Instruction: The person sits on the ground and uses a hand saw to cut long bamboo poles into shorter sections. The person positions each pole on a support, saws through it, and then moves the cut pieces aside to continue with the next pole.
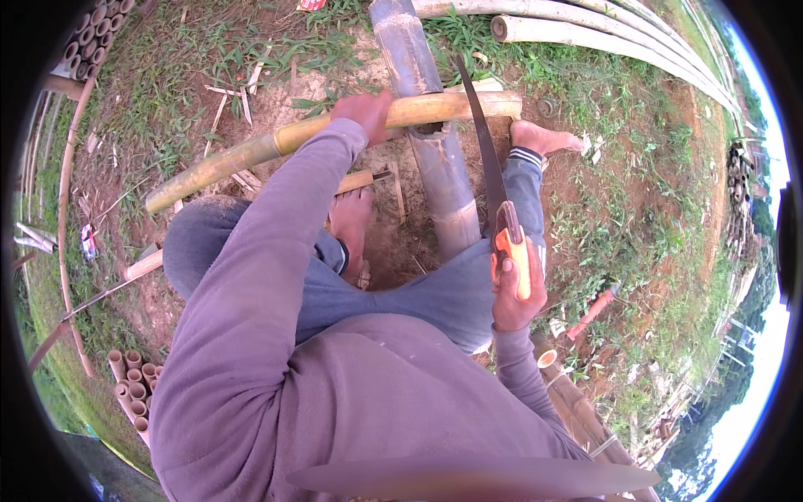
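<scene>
My left hand (pixel 365 115) is wrapped round a yellowish bamboo pole (pixel 280 142) and presses it down. The pole lies across a thick greyish bamboo trunk (pixel 405 52), over a notch cut in it. A handsaw (pixel 487 144) with an orange handle is in my closed right hand (pixel 517 294). Its long dark blade points away from me and crosses in view near the pole's right end; whether the teeth touch the bamboo I cannot tell. A tool with a wooden handle (pixel 356 181) and a short dark metal tip lies by my left foot.
My bare feet and bent legs flank the trunk. Long bamboo poles (pixel 577 33) lie at the far right. Cut bamboo tubes are stacked at the far left (pixel 92 38) and near left (pixel 134 386). A red-handled tool (pixel 591 315) lies on the grass at right.
</scene>
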Demonstrator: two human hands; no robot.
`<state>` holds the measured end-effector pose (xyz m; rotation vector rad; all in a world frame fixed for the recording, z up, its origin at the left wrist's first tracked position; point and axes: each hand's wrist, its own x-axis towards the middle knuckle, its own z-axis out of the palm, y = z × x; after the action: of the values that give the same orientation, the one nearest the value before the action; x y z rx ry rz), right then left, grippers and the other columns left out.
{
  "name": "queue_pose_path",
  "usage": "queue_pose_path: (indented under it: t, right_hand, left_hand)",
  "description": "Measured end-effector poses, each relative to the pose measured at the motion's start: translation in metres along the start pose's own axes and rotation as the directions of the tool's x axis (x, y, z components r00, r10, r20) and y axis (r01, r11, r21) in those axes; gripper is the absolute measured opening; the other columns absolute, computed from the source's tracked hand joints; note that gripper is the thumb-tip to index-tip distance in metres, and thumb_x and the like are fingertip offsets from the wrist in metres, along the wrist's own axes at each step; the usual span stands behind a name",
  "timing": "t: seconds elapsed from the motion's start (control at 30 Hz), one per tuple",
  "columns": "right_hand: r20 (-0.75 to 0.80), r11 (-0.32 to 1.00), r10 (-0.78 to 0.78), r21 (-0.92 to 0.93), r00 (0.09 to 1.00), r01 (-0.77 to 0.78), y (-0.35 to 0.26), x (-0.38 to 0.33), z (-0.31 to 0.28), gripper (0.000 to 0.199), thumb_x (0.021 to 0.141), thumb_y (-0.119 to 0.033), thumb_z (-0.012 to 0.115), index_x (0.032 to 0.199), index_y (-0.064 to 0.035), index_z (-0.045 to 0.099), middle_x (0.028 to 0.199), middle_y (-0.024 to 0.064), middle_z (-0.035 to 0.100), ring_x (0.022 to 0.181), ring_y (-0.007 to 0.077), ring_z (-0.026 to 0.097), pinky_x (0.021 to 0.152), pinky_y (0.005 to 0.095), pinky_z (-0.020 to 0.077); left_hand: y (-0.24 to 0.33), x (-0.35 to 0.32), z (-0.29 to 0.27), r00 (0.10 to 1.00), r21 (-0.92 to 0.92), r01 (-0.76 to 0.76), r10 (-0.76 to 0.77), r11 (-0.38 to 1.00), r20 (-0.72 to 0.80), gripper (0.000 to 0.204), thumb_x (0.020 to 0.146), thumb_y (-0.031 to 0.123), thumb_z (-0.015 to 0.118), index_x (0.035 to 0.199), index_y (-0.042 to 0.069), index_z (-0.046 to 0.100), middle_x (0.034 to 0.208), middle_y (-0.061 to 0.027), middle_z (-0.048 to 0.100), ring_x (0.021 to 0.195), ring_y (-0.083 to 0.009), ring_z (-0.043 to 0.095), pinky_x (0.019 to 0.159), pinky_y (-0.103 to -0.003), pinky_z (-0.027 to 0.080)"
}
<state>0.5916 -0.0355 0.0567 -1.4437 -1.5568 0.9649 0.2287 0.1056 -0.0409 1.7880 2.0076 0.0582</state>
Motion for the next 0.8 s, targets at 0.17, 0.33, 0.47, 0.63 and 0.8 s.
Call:
queue_pose_path:
  t: [0.17, 0.33, 0.47, 0.63, 0.8]
  right_hand:
    - [0.008, 0.974, -0.195, -0.115, 0.981, 0.194, -0.002, 0.11, 0.066, 0.045, 0.101, -0.008, 0.071, 0.143, 0.0066, 0.06, 0.135, 0.0194, 0.071, 0.124, 0.0246, 0.068, 0.106, 0.0366, 0.0525]
    - [0.021, 0.968, -0.22, -0.12, 0.975, 0.221, -0.012, 0.079, 0.052, 0.046, 0.101, -0.008, 0.072, 0.143, 0.007, 0.06, 0.135, 0.0197, 0.071, 0.125, 0.0251, 0.068, 0.106, 0.0376, 0.053]
    - [0.016, 0.995, -0.096, -0.027, 0.995, 0.097, -0.014, 0.007, 0.006, 0.045, 0.102, -0.007, 0.07, 0.142, 0.0092, 0.059, 0.136, 0.0206, 0.07, 0.127, 0.0258, 0.067, 0.107, 0.0378, 0.0527]
    - [-0.018, 0.992, -0.103, -0.068, 0.994, 0.102, 0.007, 0.07, 0.044, 0.047, 0.1, -0.01, 0.074, 0.141, 0.0093, 0.06, 0.134, 0.0204, 0.07, 0.122, 0.0235, 0.068, 0.104, 0.037, 0.0536]
    - [-0.028, 0.989, -0.136, -0.057, 0.99, 0.134, 0.011, 0.1, 0.059, 0.042, 0.097, -0.012, 0.078, 0.131, 0.0058, 0.063, 0.119, 0.0149, 0.072, 0.109, 0.0171, 0.068, 0.095, 0.035, 0.0551]
  left_hand:
    - [0.001, 0.009, 0.0, 1.0, 0.011, -0.007, 0.007, 1.0, 0.029, 0.06, 0.085, 0.048, 0.083, 0.124, 0.008, 0.061, 0.111, -0.0203, 0.077, 0.107, -0.0424, 0.074, 0.094, -0.052, 0.057]
    - [0.002, 0.004, -0.011, 0.999, 0.004, 0.005, -0.005, 1.0, 0.051, 0.058, 0.082, 0.041, 0.085, 0.123, 0.007, 0.062, 0.114, -0.021, 0.076, 0.109, -0.0424, 0.073, 0.096, -0.052, 0.056]
    - [-0.008, 0.006, -0.004, 0.995, -0.024, -0.008, 0.011, 1.0, 0.097, 0.059, 0.08, 0.04, 0.086, 0.124, 0.008, 0.063, 0.115, -0.0205, 0.076, 0.11, -0.0419, 0.073, 0.097, -0.052, 0.056]
    - [0.003, 0.005, -0.004, 0.99, -0.028, -0.04, 0.043, 0.999, 0.133, 0.063, 0.078, 0.042, 0.088, 0.124, 0.008, 0.063, 0.116, -0.0192, 0.075, 0.11, -0.0411, 0.073, 0.098, -0.052, 0.057]
    - [0.006, 0.003, -0.002, 0.999, 0.005, 0.048, -0.048, 0.999, 0.025, 0.072, 0.076, 0.047, 0.09, 0.128, 0.008, 0.059, 0.125, -0.0188, 0.072, 0.115, -0.0384, 0.072, 0.099, -0.052, 0.056]
